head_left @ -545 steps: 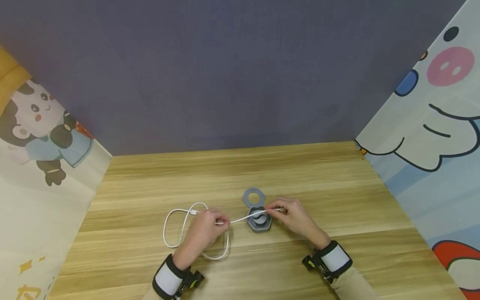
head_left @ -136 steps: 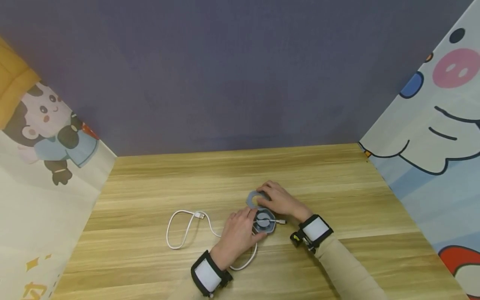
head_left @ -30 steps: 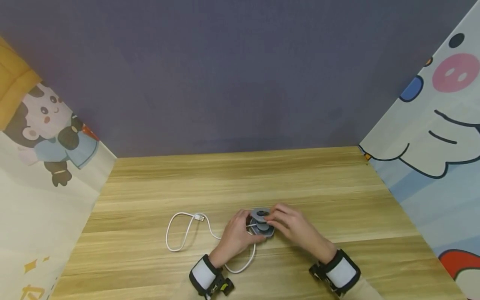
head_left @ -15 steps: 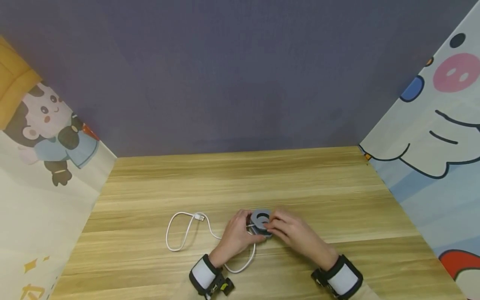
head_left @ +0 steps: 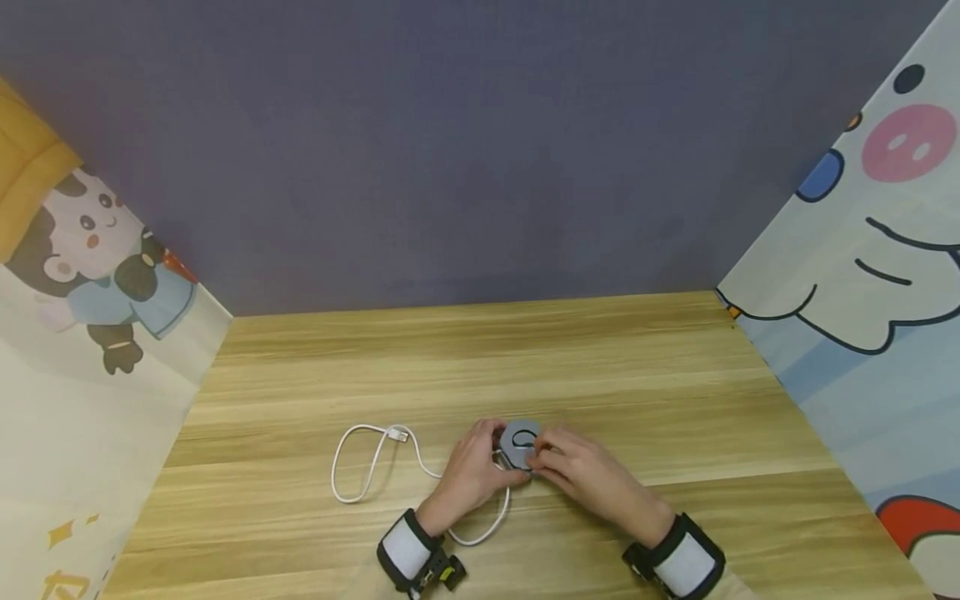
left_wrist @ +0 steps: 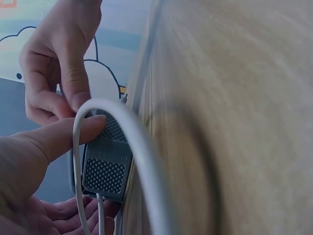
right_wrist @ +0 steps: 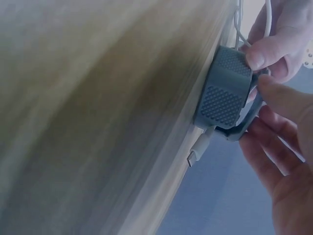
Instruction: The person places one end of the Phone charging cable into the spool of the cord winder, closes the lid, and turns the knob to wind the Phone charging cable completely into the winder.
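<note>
Cable [left_wrist: 145,159], laid through hexagonal base [right_wrist: 222,98]; ring lid [head_left: 507,440], pinched in right hand [head_left: 581,467], not yet fully seated; left hand [head_left: 474,467] grips base.

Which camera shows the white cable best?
The head view: it shows the most cable, looped on the table. Left wrist shows only a close bend and strands; right wrist, short strands and a plug.

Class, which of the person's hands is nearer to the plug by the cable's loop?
Left. The left hand, on the case, lies right of the plug; the right hand, at the case's other side, is farther right.
</note>
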`<act>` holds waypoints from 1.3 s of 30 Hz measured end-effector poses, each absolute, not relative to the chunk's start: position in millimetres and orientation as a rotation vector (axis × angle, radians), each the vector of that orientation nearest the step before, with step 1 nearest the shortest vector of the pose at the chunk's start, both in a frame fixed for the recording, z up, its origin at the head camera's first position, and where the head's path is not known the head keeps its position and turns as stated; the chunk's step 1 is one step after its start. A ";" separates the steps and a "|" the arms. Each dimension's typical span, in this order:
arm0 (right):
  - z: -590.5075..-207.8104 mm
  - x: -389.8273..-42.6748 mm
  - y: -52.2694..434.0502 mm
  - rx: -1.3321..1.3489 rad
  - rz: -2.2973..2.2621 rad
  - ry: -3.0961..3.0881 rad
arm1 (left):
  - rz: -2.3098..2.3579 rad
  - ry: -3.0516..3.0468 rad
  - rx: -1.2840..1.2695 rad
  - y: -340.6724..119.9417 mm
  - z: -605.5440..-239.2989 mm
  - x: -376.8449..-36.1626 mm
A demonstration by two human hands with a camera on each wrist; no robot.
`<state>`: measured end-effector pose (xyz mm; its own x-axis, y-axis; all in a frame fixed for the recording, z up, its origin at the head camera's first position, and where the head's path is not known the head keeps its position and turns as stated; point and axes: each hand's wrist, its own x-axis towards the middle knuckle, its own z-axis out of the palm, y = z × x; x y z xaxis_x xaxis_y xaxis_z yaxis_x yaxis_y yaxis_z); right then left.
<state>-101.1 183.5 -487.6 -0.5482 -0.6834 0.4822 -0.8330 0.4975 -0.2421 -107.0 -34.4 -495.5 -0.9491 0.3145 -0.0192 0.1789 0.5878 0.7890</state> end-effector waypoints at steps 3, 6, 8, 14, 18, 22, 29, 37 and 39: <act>-488.6 -100.1 183.0 1.283 0.608 -2.435 | 1.273 2.688 0.452 -34.3 -497.1 -107.1; -488.1 -99.4 182.4 1.287 0.587 -2.446 | 1.248 2.719 0.503 -34.9 -498.1 -107.0; -486.8 -98.8 181.9 1.288 0.567 -2.451 | 1.230 2.739 0.546 -35.4 -498.7 -106.9; -481.3 -96.5 179.3 1.290 0.488 -2.486 | 1.193 2.745 0.581 -36.0 -498.7 -106.8; -478.7 -95.2 177.7 1.283 0.461 -2.521 | 1.178 2.740 0.585 -35.6 -497.0 -106.4; -479.1 -94.9 177.2 1.279 0.445 -2.526 | 1.177 2.744 0.594 -35.7 -495.5 -105.9; -479.4 -95.2 174.4 1.285 0.367 -2.521 | 1.171 2.753 0.597 -35.9 -495.5 -106.6; -477.1 -94.8 172.0 1.263 0.314 -2.589 | 1.153 2.764 0.604 -35.1 -496.1 -107.0; -477.2 -94.3 172.0 1.261 0.314 -2.597 | 1.145 2.768 0.611 -34.8 -496.0 -106.6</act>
